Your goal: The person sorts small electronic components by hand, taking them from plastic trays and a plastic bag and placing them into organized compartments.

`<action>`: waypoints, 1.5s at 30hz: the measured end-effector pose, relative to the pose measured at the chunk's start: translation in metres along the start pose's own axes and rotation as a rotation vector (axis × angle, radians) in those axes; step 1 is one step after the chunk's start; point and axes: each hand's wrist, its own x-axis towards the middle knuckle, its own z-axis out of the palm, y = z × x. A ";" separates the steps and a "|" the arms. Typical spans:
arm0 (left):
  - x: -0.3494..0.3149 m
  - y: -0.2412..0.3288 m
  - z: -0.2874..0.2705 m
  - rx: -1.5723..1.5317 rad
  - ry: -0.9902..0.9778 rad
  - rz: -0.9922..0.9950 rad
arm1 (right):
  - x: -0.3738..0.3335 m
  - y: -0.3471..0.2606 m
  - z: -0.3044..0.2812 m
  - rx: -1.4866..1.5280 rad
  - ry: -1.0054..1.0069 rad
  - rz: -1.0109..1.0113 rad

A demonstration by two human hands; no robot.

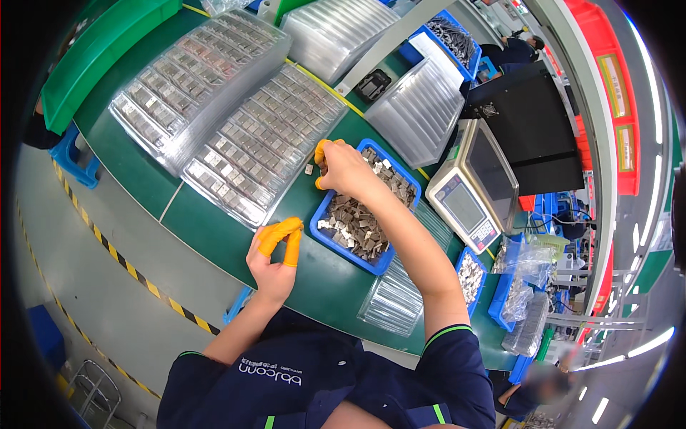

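Yellow finger cots cover the thumb and a finger of my left hand (273, 261), which is by the table's near edge. Those two tips meet in a pinch; anything between them is too small to make out. My right hand (344, 170) reaches over the far left corner of a blue bin (319, 239) filled with small metal parts (357, 223). Its cot-covered fingers stand apart, next to a single small metal piece (309, 169) on the green table. Just left of it lies a clear blister tray (264, 139) with rows of similar metal pieces.
A taller stack of filled blister trays (200, 79) stands at the left, beside a green bin (107, 53). Clear trays (418, 111) are stacked beyond the blue bin. A weighing scale (468, 193) and a smaller blue bin (480, 267) of parts stand at the right.
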 end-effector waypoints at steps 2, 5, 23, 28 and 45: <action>0.000 -0.003 -0.002 0.016 0.018 0.022 | -0.002 -0.008 0.008 -0.042 0.053 -0.005; 0.000 0.000 -0.002 0.008 0.027 0.014 | -0.005 -0.016 0.007 -0.084 0.051 0.021; 0.002 -0.003 -0.001 -0.032 0.041 0.004 | -0.064 0.002 -0.055 -0.228 0.107 0.136; 0.002 0.002 0.002 -0.054 0.047 -0.028 | -0.032 -0.037 -0.038 -0.499 0.077 -0.116; -0.001 0.000 -0.002 -0.042 0.037 -0.041 | 0.003 -0.048 -0.005 -0.784 -0.124 -0.046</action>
